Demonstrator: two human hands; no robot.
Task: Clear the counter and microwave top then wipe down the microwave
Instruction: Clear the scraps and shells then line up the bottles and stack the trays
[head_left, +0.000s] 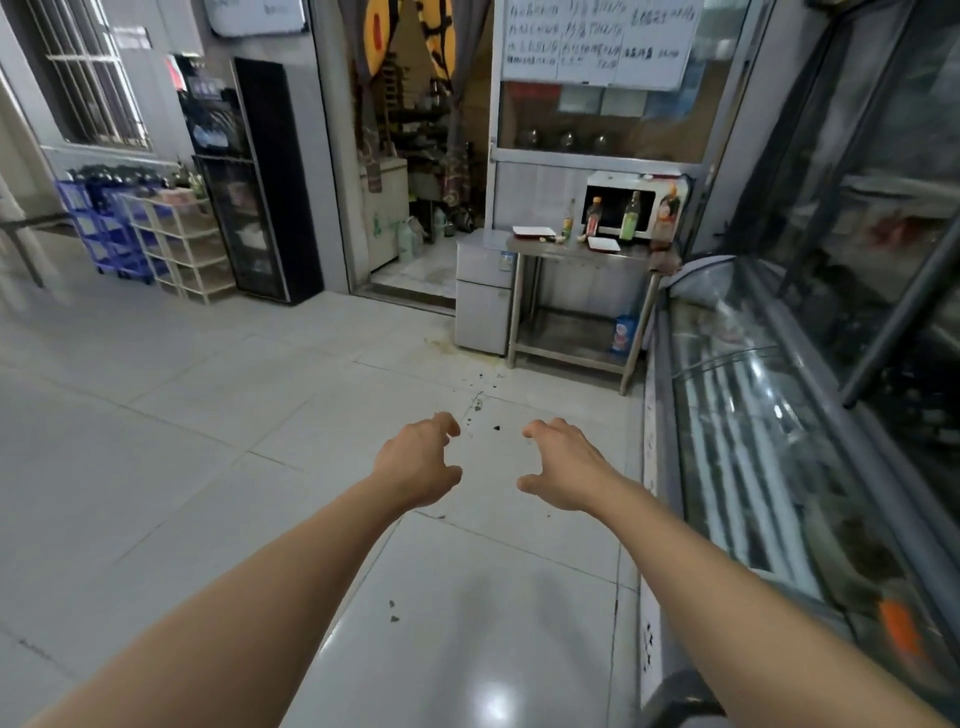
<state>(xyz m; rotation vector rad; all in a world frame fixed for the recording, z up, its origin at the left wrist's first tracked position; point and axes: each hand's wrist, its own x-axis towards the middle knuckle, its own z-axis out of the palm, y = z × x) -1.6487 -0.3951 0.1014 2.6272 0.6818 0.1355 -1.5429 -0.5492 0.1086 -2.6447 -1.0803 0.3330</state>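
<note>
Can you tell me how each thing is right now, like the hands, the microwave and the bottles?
left hand: empty, fingers loosely curled, held over the floor.
right hand: empty, fingers loosely curled, held over the floor.
microwave: door closed, on the steel counter.
steel counter: not cleared.
green bottle: upright, before the microwave.
red-capped bottle: upright.
two trays: lying flat on the counter.
small fridge: doors closed.

Both bare forearms reach forward from the bottom corners, converging toward centre. Left hand (418, 460) palm down, fingers loosely curled and spread, thumb pointing inward, holding nothing. Right hand (563, 464) mirrors it: palm down, fingers loosely curled, thumb inward, holding nothing. The hands are level with each other, near but apart, touching nothing. Wrists straight.
</note>
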